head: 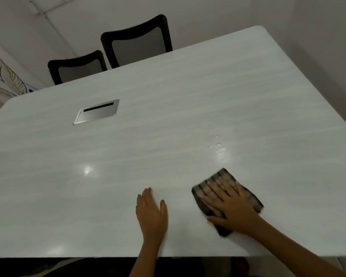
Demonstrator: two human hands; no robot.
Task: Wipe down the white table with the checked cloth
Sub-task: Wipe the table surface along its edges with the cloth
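- Plainly, the right hand (231, 204) lies flat, its fingers (216, 188) spread wide and pressed down on the checked cloth (226, 198); nothing is pinched, the palm simply pins the fabric to the tabletop (168, 116).
- Under those fingers the cloth is a folded, dark-and-pale checked pad. It shows beyond the fingertips on the far side, past the little finger on the right, and again below the thumb as a dark corner.
- The left hand (151, 211) rests palm down on the bare tabletop, to the left of the cloth and apart from it, fingers together and straight, thumb angled out toward the cloth. It holds nothing.
- Both forearms cross the near edge of the tabletop, which lies close behind the cloth.
- Just beyond the cloth, small wet, glinting specks (221, 152) sit on the surface; a second bright spot (87, 170) lies well to the cloth's left.
- Far from the cloth, toward the far left, a metal cable hatch (96, 111) is set flush into the tabletop.
- Between cloth and hatch, and from the cloth out to the far edge, the white surface is open.
- To the right of the cloth the tabletop's right edge slants away toward a rounded far corner.
- Beyond the far edge, two black mesh chairs (137, 42) stand against the wall.
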